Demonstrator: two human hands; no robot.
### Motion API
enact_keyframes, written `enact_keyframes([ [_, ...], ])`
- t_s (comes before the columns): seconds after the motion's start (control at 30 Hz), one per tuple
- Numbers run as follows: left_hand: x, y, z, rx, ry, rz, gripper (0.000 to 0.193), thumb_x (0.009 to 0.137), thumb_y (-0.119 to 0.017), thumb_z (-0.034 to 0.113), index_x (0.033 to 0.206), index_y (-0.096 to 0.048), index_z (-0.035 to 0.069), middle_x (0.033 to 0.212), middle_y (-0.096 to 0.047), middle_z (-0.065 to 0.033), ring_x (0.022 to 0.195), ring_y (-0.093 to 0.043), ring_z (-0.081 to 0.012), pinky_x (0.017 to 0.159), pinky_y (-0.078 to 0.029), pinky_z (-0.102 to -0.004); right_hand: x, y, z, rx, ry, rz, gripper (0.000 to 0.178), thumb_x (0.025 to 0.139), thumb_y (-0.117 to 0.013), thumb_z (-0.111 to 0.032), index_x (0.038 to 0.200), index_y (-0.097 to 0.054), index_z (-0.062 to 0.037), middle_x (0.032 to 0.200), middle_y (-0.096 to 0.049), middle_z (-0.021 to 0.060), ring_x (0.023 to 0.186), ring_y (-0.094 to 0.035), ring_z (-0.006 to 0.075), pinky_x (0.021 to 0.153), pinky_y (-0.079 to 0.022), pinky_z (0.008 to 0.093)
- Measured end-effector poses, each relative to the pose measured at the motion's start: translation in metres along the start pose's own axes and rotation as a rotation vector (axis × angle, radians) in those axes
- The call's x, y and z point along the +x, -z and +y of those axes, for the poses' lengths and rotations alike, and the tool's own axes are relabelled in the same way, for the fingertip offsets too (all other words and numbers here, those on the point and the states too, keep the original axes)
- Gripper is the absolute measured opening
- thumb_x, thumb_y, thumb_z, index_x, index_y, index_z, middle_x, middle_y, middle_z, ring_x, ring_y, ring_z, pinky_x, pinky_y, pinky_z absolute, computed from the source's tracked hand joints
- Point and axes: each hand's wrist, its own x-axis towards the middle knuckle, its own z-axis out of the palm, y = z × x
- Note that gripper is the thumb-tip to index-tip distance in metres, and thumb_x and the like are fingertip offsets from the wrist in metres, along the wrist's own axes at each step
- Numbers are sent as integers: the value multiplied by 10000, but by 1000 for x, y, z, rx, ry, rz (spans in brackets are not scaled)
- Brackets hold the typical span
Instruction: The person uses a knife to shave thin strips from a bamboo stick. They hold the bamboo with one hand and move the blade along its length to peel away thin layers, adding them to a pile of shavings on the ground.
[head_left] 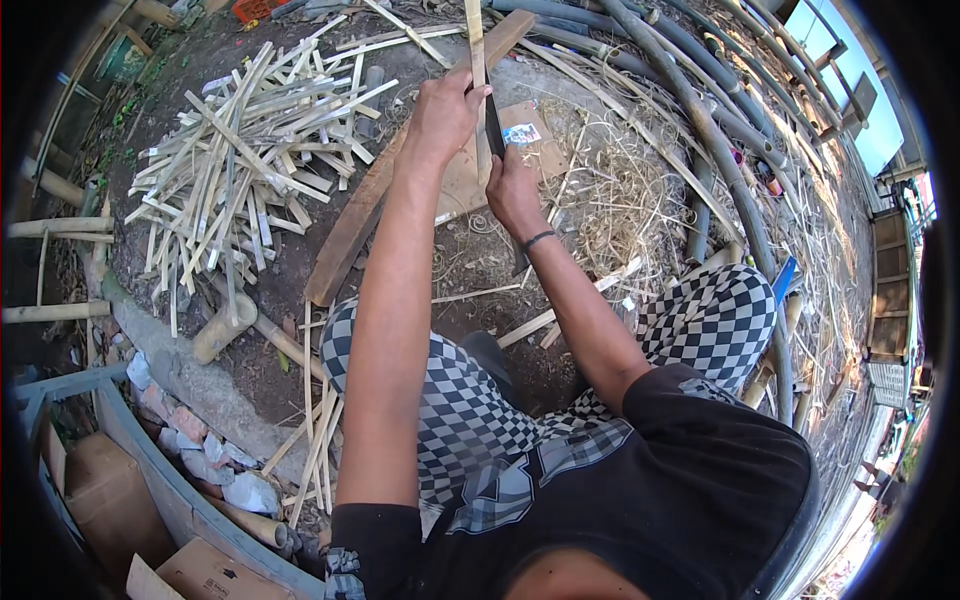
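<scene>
My left hand, its arm stretched forward, is closed round a pale bamboo strip that stands nearly upright in the picture. In my right hand is a knife; its dark blade lies along the strip's right side, close against it. My fingers cover most of the handle. Below both hands a flat brown board with a small printed patch lies on the ground. A long wooden plank runs slantwise beneath my left forearm.
Many cut bamboo strips are heaped at the left. Curled shavings cover the ground at the right. Long bamboo poles lie at the far right. Cardboard boxes stand near left behind a blue-grey frame. My knees flank the work spot.
</scene>
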Motion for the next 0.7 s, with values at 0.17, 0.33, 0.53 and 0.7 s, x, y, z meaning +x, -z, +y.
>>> enact_keyframes([
  [0.17,0,5,6,53,-38,21,285,941,-642,268,1099,-666,32,800,-682,-234,787,-669,-424,707,-518,-467,-6,-14,24,-101,-129,-176,261,952,-530,-196,1020,-564,54,823,-627,360,790,-621,539,721,-503,584],
  [0.33,1,3,5,70,-18,-8,281,945,-635,267,1108,-668,41,846,-683,-248,815,-665,-438,726,-519,-471,-18,-34,57,-15,34,-5,256,950,-535,-165,1066,-541,63,824,-626,360,775,-632,507,663,-507,553],
  [0.53,5,7,-9,8,-9,-19,298,941,-646,254,1115,-665,13,847,-720,-200,757,-733,-296,715,-552,-410,-38,-66,103,-276,-234,-332,325,933,-544,-226,1087,-548,61,918,-648,344,927,-651,468,804,-529,540],
  [0.7,3,19,-9,-78,165,-89,280,880,-692,208,1050,-670,-13,802,-697,-204,765,-708,-338,732,-544,-425,-30,-40,110,-302,-210,-451,326,892,-528,-208,1032,-641,64,990,-672,312,942,-673,434,843,-536,506],
])
